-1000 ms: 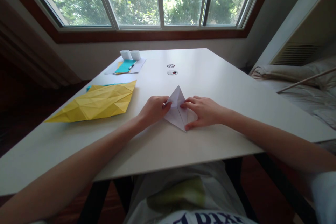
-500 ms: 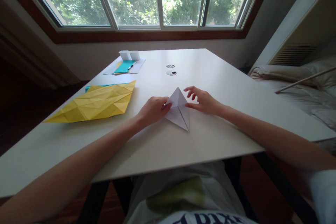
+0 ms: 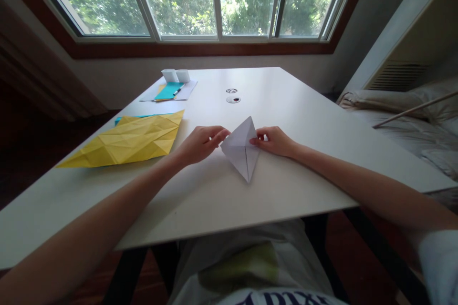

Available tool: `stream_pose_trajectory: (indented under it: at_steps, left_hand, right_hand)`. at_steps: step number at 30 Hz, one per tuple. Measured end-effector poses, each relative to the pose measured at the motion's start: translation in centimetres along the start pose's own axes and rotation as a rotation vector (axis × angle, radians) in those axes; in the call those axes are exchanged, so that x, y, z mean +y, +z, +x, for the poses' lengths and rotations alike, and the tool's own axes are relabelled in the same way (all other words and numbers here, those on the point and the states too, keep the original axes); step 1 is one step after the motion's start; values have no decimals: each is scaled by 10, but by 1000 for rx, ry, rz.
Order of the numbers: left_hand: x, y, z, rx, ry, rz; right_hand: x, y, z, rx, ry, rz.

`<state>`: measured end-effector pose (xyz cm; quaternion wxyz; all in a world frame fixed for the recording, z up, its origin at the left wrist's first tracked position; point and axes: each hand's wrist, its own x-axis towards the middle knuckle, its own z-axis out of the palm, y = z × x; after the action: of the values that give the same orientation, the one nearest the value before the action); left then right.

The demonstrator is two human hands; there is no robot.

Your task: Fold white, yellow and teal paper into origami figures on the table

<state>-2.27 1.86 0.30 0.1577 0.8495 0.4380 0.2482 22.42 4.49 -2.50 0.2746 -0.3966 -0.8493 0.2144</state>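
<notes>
A folded sheet of white paper (image 3: 239, 145), shaped like a kite with a crease down its lower half, is tilted above the white table (image 3: 200, 209) in front of me. My right hand (image 3: 275, 142) pinches its right edge between thumb and fingers. At the paper's left corner is my left hand (image 3: 204, 144), its thumb and fingers slightly apart and no longer around the paper. The fingertips of that hand are close to the corner; whether they touch it I cannot tell.
On the left lies a large creased yellow paper (image 3: 129, 140) over a blue one (image 3: 119, 120). Further back are two small white paper boxes (image 3: 183, 76), a blue sheet (image 3: 169, 91) and a pen (image 3: 179, 89). Two round table inserts (image 3: 233, 99) sit mid-table. A window is behind.
My right hand has closed on the paper's right edge. My left hand has let go and drawn a little left. The paper has turned, its lower point swinging left.
</notes>
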Motion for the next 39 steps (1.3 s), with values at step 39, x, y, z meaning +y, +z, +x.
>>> stream_pose_trajectory:
  at_steps: [39]
  left_hand:
    - [2, 11, 5, -190, -371, -513]
  right_hand:
    - [-1, 2, 0, -12, 18, 22]
